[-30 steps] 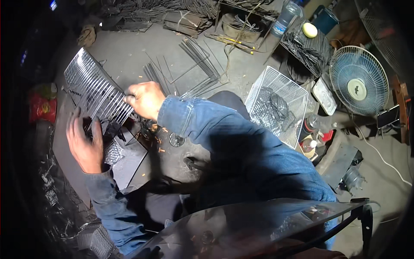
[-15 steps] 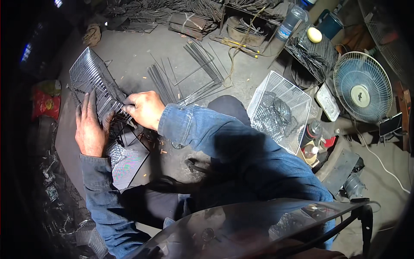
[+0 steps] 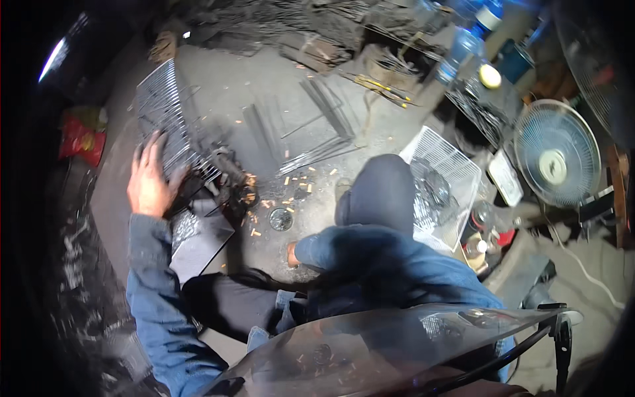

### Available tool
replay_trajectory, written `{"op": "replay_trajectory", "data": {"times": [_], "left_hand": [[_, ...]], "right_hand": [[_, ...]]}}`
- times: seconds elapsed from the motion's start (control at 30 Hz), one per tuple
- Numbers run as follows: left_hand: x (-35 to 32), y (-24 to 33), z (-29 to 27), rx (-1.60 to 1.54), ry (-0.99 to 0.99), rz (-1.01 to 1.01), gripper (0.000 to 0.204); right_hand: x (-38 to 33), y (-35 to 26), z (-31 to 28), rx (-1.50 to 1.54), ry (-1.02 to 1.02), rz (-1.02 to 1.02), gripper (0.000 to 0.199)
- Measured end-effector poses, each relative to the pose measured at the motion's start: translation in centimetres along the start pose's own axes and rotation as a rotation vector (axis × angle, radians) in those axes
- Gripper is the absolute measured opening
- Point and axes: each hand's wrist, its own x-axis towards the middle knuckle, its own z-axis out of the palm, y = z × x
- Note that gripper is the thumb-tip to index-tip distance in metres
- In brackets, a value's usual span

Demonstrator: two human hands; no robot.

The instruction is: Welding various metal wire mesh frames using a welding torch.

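At the left, a metal wire basket (image 3: 161, 99) stands tilted beside a dark fixture. My left hand (image 3: 151, 185) grips its near end, with the fingers along one side and the thumb on the other. Just below the hand lies a grey angular plate (image 3: 205, 235). My right hand (image 3: 292, 255) is low in front of my body, near my knee. Its sleeve and my arm cover most of it, so its fingers do not show. A small round dish (image 3: 280, 219) sits on the floor above it, with short tan sticks (image 3: 254, 215) scattered around.
Bent wire frames (image 3: 317, 122) lie on the floor ahead. To the right stand a white wire basket (image 3: 463, 175) holding dark mesh and a fan (image 3: 552, 159). Yellow-handled pliers (image 3: 383, 89) lie farther back, near a water bottle (image 3: 456, 56). A red bag (image 3: 84, 139) is far left.
My right hand has left the wire basket and dropped down and right toward my body. My left hand stays on the basket. The view has shifted, blurring some things.
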Motion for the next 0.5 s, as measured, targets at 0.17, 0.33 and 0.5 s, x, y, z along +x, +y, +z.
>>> {"op": "replay_trajectory", "data": {"times": [0.17,0.33,0.5], "left_hand": [[1.2,0.6,1.0,-0.033,-0.021,0.032,0.071],[-0.4,0.0,-0.3,-0.064,-0.072,-0.034,0.067],[0.0,0.1,-0.6,-0.035,-0.068,-0.028,0.068]], "right_hand": [[-4.8,-2.0,-4.5,0.260,-0.007,-0.004,0.031],[-22.5,-2.3,-13.0,0.635,0.420,-0.607,0.060],[-29.4,-3.8,-17.9,1.275,0.427,-0.448,0.063]]}}
